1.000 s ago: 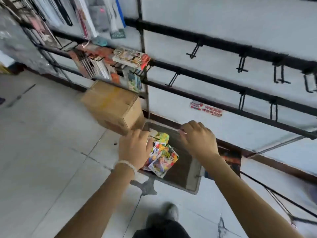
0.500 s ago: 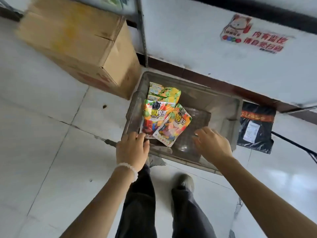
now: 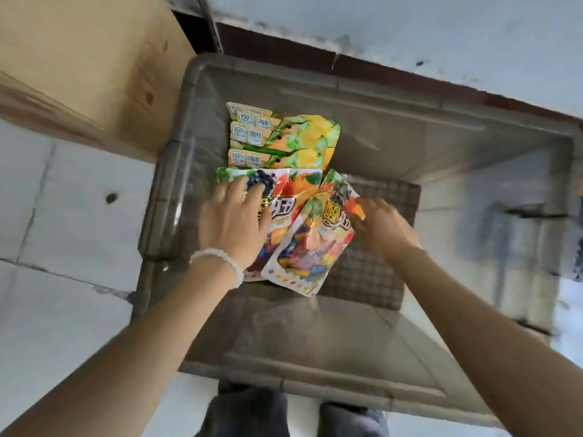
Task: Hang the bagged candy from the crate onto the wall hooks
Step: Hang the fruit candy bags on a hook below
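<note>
Head view: we lean over the floor, both arms down in the crate.
Cardboard box (image 3: 79,64): it stands beside the crate, against the wall.
Crate (image 3: 457,127): grey, holding the candy bags on its left side.
Yellow-green bags (image 3: 303,137): stacked at the far end, untouched.
Left hand (image 3: 233,222): fingers spread flat on the fruit bag (image 3: 284,197), likely steadying it.
Right hand (image 3: 385,228): fingers pinch the tilted bag (image 3: 309,247) by its edge, ready to lift, we judge.

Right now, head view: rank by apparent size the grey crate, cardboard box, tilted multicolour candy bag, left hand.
1. grey crate
2. cardboard box, cropped by the frame
3. tilted multicolour candy bag
4. left hand, close to the bag, so unsure
</note>
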Available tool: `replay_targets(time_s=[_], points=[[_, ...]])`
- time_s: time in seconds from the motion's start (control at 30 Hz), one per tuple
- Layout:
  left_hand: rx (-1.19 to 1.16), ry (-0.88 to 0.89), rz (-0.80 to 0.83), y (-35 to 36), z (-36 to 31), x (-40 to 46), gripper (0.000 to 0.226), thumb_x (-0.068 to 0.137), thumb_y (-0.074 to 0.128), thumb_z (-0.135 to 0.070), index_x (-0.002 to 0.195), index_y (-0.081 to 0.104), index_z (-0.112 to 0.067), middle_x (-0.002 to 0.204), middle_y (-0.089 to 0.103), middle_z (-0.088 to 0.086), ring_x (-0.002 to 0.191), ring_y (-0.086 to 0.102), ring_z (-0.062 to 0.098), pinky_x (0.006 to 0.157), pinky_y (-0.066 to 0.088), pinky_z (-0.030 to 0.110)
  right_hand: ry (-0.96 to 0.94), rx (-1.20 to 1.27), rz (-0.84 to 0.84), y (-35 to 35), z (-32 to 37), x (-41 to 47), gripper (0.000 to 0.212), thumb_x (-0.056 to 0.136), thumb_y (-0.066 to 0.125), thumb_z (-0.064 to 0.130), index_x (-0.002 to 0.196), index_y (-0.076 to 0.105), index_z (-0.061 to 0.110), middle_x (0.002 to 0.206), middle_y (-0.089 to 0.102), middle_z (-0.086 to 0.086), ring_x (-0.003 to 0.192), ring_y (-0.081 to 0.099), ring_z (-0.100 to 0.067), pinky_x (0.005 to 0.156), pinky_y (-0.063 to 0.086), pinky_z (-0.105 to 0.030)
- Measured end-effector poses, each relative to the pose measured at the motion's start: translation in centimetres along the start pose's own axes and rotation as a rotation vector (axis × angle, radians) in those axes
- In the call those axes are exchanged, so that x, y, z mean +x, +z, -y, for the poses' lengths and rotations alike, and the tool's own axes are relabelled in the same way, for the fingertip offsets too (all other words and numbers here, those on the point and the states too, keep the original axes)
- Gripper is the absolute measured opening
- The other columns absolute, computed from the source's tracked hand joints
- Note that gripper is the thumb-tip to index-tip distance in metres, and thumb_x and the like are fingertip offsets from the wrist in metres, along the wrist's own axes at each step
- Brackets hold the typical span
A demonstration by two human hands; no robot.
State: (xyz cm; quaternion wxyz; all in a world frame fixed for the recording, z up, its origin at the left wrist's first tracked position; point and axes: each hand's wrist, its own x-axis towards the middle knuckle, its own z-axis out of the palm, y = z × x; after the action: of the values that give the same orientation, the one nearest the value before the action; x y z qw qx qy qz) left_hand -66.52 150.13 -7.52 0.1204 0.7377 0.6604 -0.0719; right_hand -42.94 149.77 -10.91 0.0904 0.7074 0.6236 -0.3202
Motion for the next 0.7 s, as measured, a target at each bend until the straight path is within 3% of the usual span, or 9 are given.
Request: replay_targets(time_s=[0.17,0.23,0.33,0.43,0.53,0.6,0.7], points=[[0.023,0.034,-0.053,4.0,0.2,3.5,0.051,0.092,0.041,-0.041,0.138,0.036,-0.02,0.143,0.039,0.009,0.129,0.033,0.032,0.096,0.035,0.05,0.026,0.121,-0.035,3.1,-2.6,6.8,0.049,0.093,0.041,0.041,0.134,0.038,0.014,0.135,0.046,-0.015,0.125,0.04,-0.034,0.097,0.039,-0.045],[0.024,0.027,-0.082,4.9,0.2,4.3,0.049,0.092,0.044,-0.04,0.137,0.039,-0.021,0.138,0.044,0.009,0.125,0.035,0.032,0.094,0.033,0.05,0.009,0.188,-0.027,4.1,-3.2,8.8,0.056,0.092,0.038,0.048,0.135,0.037,0.013,0.136,0.046,-0.016,0.126,0.039,-0.035,0.1,0.037,-0.043],[0.026,0.019,-0.136,5.9,0.5,5.1,0.045,0.09,0.048,-0.038,0.132,0.045,-0.021,0.13,0.049,0.009,0.118,0.038,0.032,0.088,0.032,0.048,0.008,0.315,-0.015,5.5,-3.7,10.4,0.047,0.094,0.042,0.042,0.131,0.043,0.013,0.132,0.051,-0.015,0.122,0.046,-0.032,0.094,0.037,-0.036],[0.038,0.031,-0.162,6.1,0.8,5.1,0.038,0.09,0.05,-0.037,0.124,0.05,-0.019,0.121,0.054,0.01,0.113,0.041,0.034,0.084,0.033,0.049,0.017,0.426,-0.052,6.7,-3.9,10.3,0.039,0.094,0.043,0.042,0.119,0.053,0.013,0.116,0.059,-0.013,0.109,0.053,-0.032,0.082,0.038,-0.032],[0.04,0.039,-0.137,5.9,0.7,4.7,0.029,0.091,0.049,-0.034,0.112,0.055,-0.016,0.109,0.06,0.011,0.107,0.044,0.034,0.08,0.033,0.048,0.041,0.447,-0.167,6.8,-4.1,9.2,0.036,0.089,0.046,0.047,0.089,0.057,0.014,0.087,0.058,-0.006,0.089,0.052,-0.027,0.072,0.035,-0.031],[-0.025,0.017,-0.095,5.3,0.6,4.3,0.023,0.092,0.049,-0.031,0.106,0.057,-0.015,0.104,0.062,0.009,0.106,0.045,0.032,0.08,0.03,0.046,0.047,0.475,-0.226,6.2,-4.0,7.8,0.031,0.091,0.049,0.039,0.077,0.055,0.012,0.073,0.055,-0.003,0.082,0.053,-0.027,0.069,0.04,-0.033],[-0.103,-0.021,-0.023,3.7,0.2,2.7,0.017,0.092,0.047,-0.028,0.1,0.058,-0.016,0.102,0.063,0.007,0.107,0.046,0.03,0.08,0.027,0.043,0.016,0.467,-0.258,4.5,-3.6,4.6,0.03,0.091,0.048,0.036,0.083,0.063,0.012,0.081,0.064,-0.006,0.087,0.058,-0.03,0.077,0.046,-0.042]])
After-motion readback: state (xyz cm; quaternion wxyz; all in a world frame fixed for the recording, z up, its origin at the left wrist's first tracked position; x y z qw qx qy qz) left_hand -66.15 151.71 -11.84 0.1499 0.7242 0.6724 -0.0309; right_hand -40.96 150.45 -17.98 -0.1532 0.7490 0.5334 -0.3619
